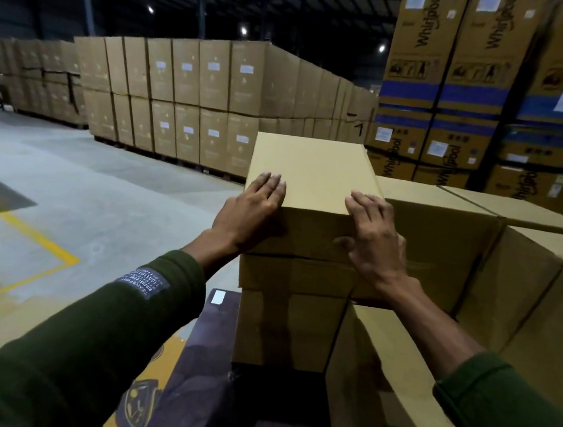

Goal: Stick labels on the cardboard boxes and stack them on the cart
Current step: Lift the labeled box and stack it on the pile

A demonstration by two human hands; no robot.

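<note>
Gripping the top cardboard box point(311, 178) at its near edge with both hands — the left hand point(251, 210) wrapping the near left corner, fingers lying flat over the lid, palm pressing the front face; the right hand point(372, 236) hooking the near right corner, fingers curling over the top edge, thumb pressing into the front face. Sitting squarely on a stack of two more plain boxes point(292, 304), topping it, lid closed and no label showing on the faces in view. Standing just right of that top box and touching the stack, a large open carton point(441, 249), flaps spreading; lying nearer and lower on the same side, another open carton point(391, 382). Showing below the top box and to its left, a dark platform with yellow trim point(189, 369) carrying a small white sticker point(218, 297) — cart or not, impossible telling. Reaching in from below the top box, dark green sleeves point(89, 339), the left one bearing a printed patch point(141, 282). Stretching away left of the top box, a grey concrete floor point(98, 175) with a yellow painted line point(42, 242). Rising behind the top box, a long wall of stacked brown cartons point(194, 101); towering behind and right of it, tall Whirlpool cartons point(458, 75) banded in blue.
</note>
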